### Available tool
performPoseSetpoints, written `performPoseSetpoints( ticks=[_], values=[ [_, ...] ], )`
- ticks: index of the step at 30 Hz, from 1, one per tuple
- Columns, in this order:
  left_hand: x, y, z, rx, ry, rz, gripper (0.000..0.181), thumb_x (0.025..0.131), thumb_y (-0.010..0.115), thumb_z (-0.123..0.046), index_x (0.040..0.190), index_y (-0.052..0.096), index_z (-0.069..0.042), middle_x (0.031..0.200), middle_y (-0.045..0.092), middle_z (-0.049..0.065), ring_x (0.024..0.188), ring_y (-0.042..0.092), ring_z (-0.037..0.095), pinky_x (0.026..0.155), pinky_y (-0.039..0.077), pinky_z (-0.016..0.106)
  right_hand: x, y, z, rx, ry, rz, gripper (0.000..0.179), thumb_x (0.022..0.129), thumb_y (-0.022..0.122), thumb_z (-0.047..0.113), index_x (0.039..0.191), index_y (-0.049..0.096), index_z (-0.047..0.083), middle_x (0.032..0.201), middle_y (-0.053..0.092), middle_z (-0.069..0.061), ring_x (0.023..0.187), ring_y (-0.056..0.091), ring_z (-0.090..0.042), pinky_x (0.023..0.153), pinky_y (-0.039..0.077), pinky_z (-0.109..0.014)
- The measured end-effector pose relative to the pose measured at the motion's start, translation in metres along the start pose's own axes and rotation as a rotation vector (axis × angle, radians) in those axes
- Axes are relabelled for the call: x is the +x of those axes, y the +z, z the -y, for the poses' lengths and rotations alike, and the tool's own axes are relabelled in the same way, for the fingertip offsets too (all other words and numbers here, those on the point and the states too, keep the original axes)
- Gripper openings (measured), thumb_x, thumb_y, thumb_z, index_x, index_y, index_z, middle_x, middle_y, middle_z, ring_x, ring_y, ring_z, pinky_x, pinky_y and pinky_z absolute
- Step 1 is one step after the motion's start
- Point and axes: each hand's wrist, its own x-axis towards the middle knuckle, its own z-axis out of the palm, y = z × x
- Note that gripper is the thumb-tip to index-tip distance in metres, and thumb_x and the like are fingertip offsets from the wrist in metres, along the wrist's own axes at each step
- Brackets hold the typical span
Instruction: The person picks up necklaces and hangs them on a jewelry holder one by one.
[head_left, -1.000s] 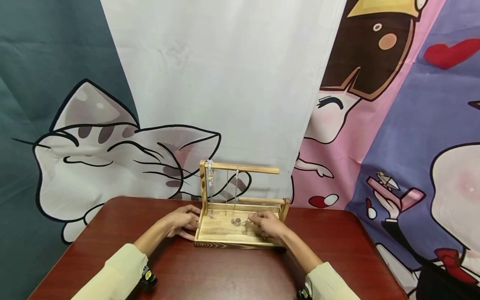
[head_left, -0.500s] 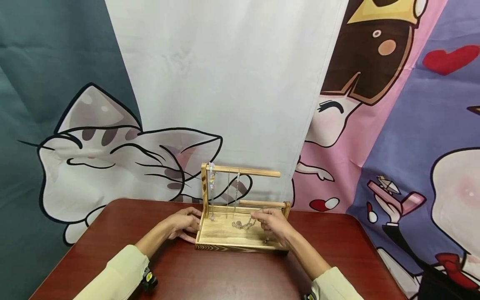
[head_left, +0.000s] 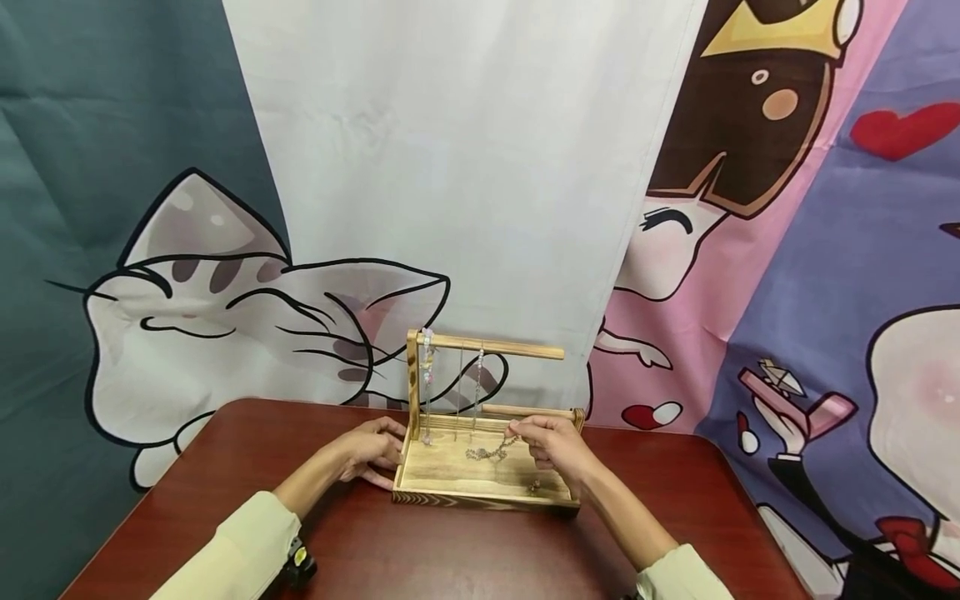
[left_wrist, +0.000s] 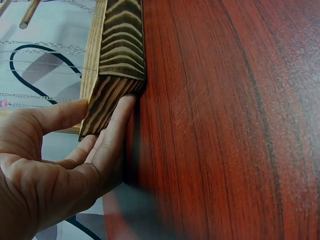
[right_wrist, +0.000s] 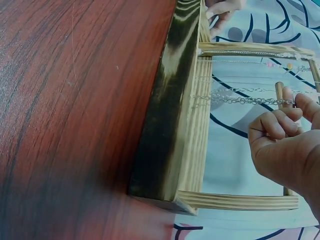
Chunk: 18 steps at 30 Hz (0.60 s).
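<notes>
A wooden jewelry stand [head_left: 483, 502] with a shallow tray base sits on the table. My left hand [left_wrist: 65, 170] is at its left end, nearly straight fingers touching the striped end wall and rim. My right hand [head_left: 557, 450] is above the tray's right half, pinching one end of a silvery chain necklace [right_wrist: 240, 100] between thumb and fingertips. The rest of that necklace trails down to the left, its lower part bunched over the tray floor. Several other necklaces hang from the upper bar [head_left: 517, 350], among them a pastel beaded strand [head_left: 427, 375] by the left upright.
A lower wooden bar [head_left: 525, 410] runs along the right back of the stand, close behind my right hand. One small brownish piece [head_left: 535, 485] lies near the tray's front right. The red-brown table [head_left: 360, 542] meets a printed cartoon curtain [head_left: 450, 167].
My right hand has risen slightly and shifted right, drawing the pinched end of the chain up. The small brownish piece has come into view below it. My left hand stays at the stand's end.
</notes>
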Motion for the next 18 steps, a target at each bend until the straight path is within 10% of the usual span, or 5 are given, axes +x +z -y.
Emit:
performPoseSetpoints(
  ticks=[18],
  values=[
    [-0.001,0.002,0.0,0.002,-0.007,-0.015,0.057,0.094,0.064,0.01,0.148,0.047,0.005,0.133,0.067,0.028,0.099,0.078,0.03,0.078,0.074,0.054,-0.009,-0.005,0.02,-0.001,-0.043,-0.01,0.027,0.11,0.072,0.023,0.123,0.082,0.001,0.064,0.039,0.012,0.054,0.028,-0.003,0.051,0.022,-0.017]
  ],
)
